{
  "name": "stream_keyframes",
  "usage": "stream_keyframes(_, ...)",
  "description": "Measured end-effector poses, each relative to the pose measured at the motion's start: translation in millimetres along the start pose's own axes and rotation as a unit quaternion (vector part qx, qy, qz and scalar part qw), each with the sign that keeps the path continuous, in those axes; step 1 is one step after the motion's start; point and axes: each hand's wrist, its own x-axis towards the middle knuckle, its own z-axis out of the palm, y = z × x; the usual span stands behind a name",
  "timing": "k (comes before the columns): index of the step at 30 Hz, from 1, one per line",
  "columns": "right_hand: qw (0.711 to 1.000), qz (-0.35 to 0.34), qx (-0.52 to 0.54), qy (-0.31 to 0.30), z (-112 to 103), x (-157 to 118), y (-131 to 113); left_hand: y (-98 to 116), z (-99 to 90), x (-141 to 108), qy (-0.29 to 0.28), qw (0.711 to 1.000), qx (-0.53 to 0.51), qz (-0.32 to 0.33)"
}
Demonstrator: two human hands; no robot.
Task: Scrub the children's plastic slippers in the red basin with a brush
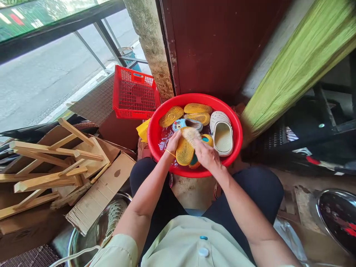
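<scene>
My left hand (172, 144) is closed on the edge of a yellow-soled shoe (184, 152), tilted with its patterned sole up over a red basin (237, 128). My right hand (207, 154) grips a pale scrub brush (190, 135), slightly blurred, whose bristles lie against the upper part of that sole. In the basin's water, several other shoes lie close by: yellow soles (198, 108) facing up, a light blue cartoon shoe (182, 124), a yellow and teal shoe (207, 139) partly behind my right hand, and a white clog (222, 135).
A red plastic crate (136, 95) stands behind the basin to the left. Wooden stools (63, 159) and cardboard (104, 185) are piled on the left. A metal bowl (72, 241) with a white shoe sits lower left, another metal basin (319, 207) at right. A green curtain (294, 63) hangs right.
</scene>
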Motion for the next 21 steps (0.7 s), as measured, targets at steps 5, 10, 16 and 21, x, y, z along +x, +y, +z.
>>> stream_keyframes(5, 0.999, 0.022, -0.007, 0.033, -6, 14, 10, -6, 0.4, -5, -0.05, 0.999, 0.003, 0.021)
stream_keyframes(10, 0.999, -0.047, -0.007, 0.02, 0, -10, -11, -5, -6.4, 3, -0.038, 0.992, 0.046, 0.111)
stream_keyframes(16, 0.994, -0.009, 0.04, 0.099, -13, 14, 9, -11, 0.9, -10, -0.085, 0.976, 0.111, 0.167)
stream_keyframes(21, 0.997, -0.013, 0.043, 0.055, -3, -14, -9, -12, -6.3, 0, 0.05, 0.986, 0.03, 0.157)
